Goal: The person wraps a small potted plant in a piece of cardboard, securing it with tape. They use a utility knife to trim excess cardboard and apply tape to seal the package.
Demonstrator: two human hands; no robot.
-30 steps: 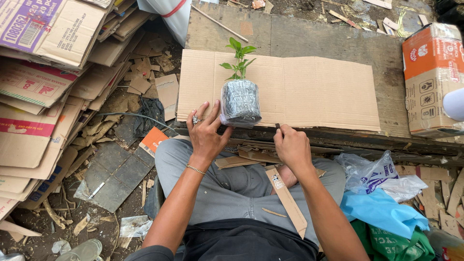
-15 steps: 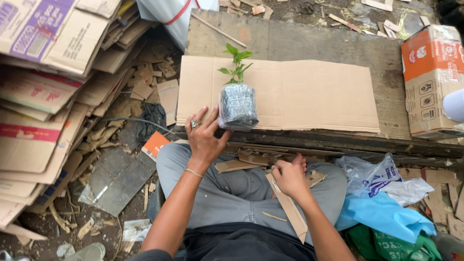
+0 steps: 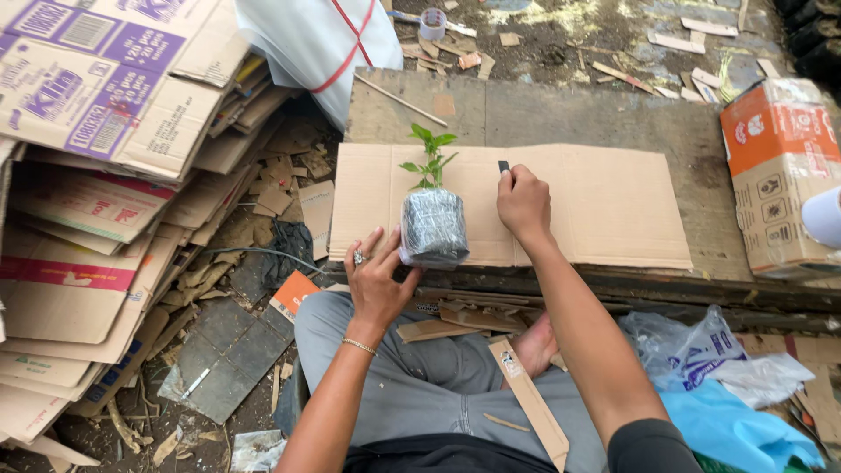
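Seedling bag (image 3: 433,229) upright at frame center on cardboard sheet (image 3: 613,206), long axis vertical, leaves up. Left hand (image 3: 378,285) fingers spread, touching bag's lower left. Right hand (image 3: 523,203) fingers closed around small dark tool (image 3: 504,165), tip pointing toward frame top.

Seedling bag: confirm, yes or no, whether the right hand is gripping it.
No: the right hand holds a small dark tool on the cardboard sheet, beside the seedling bag, which only the left hand touches.

A: What carries the things?
B: A weathered wooden worktop (image 3: 613,114).
A: What lies directly on it?
B: A flat cardboard sheet (image 3: 604,210), an orange-topped box (image 3: 775,175) and a thin stick (image 3: 399,99).
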